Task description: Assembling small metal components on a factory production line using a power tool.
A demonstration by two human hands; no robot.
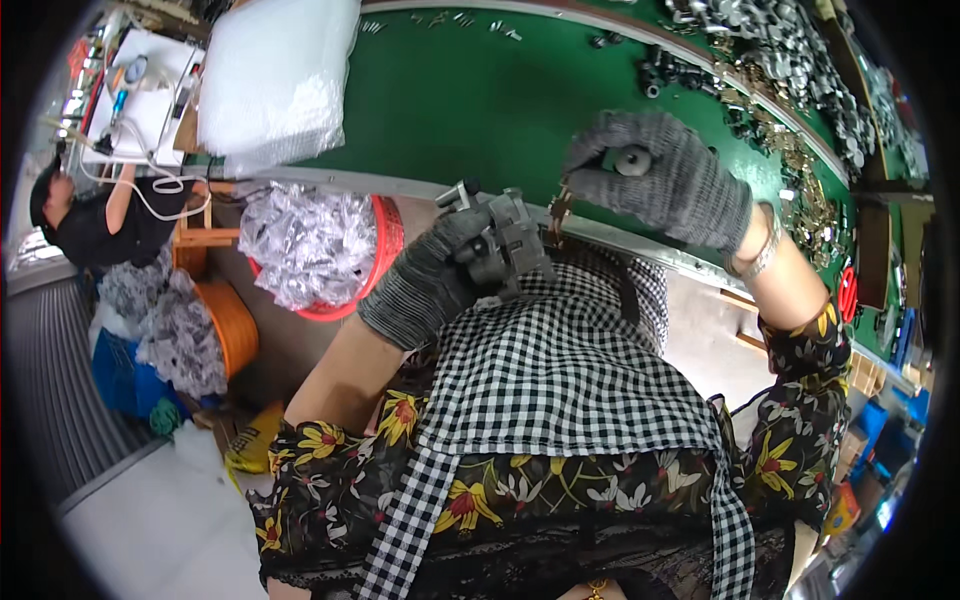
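Note:
Both hands wear dark grey knit gloves. My left hand is closed around a blocky grey metal housing, held near the bench's front edge before the checked apron. A short cylindrical metal stub juts up beside its thumb. To the right, over the green bench top, my right hand is closed, thumb and fingertips pinching a small brass-coloured metal piece that hangs toward the housing. A round grey part with a dark centre shows in the curl of the same hand. A gap separates the two hands.
Piles of small brass-coloured parts, black fittings and silvery parts lie at the bench's right and back. Bubble wrap covers its left end. Below stands a red basket of bagged parts. A co-worker is at far left.

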